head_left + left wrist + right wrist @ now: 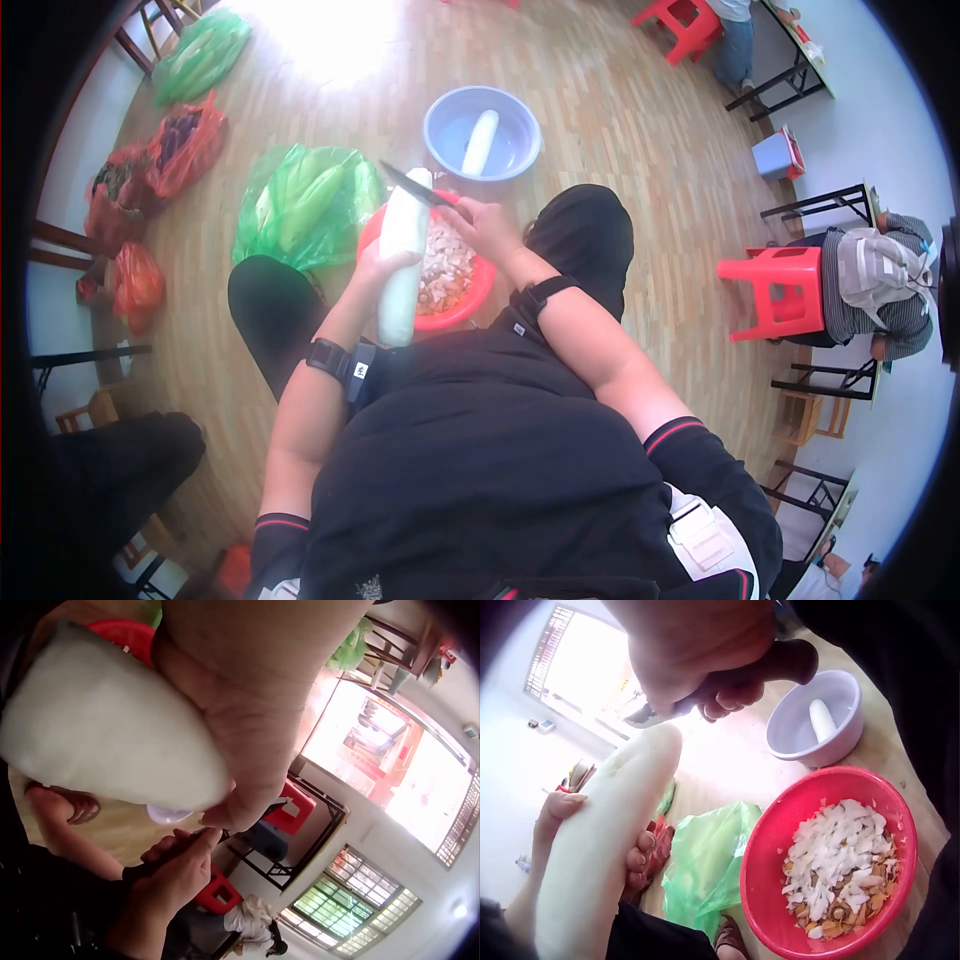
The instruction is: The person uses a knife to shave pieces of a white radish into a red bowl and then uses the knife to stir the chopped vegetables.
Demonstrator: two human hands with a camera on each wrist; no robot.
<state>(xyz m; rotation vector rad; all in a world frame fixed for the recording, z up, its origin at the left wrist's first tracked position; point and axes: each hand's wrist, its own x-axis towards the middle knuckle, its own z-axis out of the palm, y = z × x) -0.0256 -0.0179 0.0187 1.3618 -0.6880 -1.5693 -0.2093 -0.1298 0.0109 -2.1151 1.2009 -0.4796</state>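
Note:
My left hand (pixel 376 270) grips a long, peeled white radish (pixel 402 225), held tilted upright over the left side of a red basin (pixel 486 290). In the right wrist view the thumb lies on one side of the radish (pixel 604 840) and the fingers curl round the other. My right hand (pixel 490 230) holds a knife (pixel 418 188) by its dark handle (pixel 791 664). In the head view the blade crosses the radish's upper end. White shavings (pixel 832 862) lie in the red basin on top of orange-brown peelings (pixel 855 907).
Beyond the red basin stands a pale blue basin (pixel 434 150) with another white radish (pixel 481 143) in it. A green bag (pixel 310 200) of long pale vegetables lies at the left. Red bags (pixel 140 285) line the left wall. Red stools (pixel 775 290) and a seated person (pixel 885 285) are at the right.

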